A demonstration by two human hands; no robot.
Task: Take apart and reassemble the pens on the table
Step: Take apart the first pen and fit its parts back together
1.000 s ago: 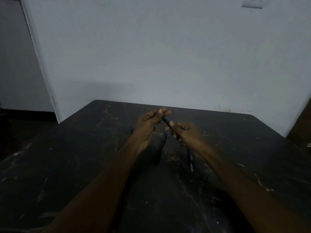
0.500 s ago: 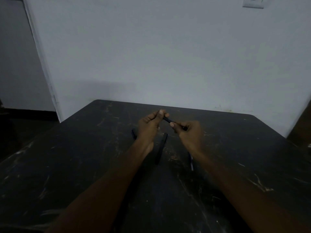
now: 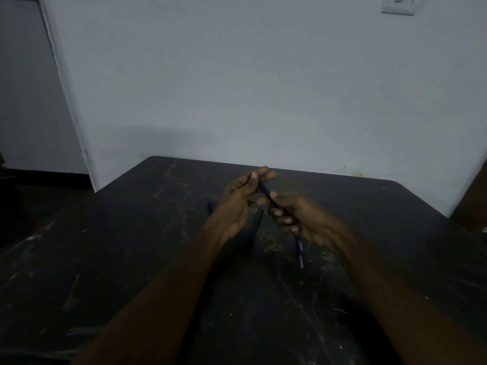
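On your scratched dark table (image 3: 126, 259), a thin bluish pen part (image 3: 299, 252) lies just below your right hand (image 3: 299, 217), and a dark barrel (image 3: 253, 234) lies between your arms. Above them, your right fingers curl round a dark pen (image 3: 265, 191). Your left hand (image 3: 237, 204) pinches its far end. A pale wall (image 3: 263, 88) stands behind.

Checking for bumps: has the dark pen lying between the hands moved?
No. The dark pen lies at the same spot as before, beside the same scuff marks on the table.
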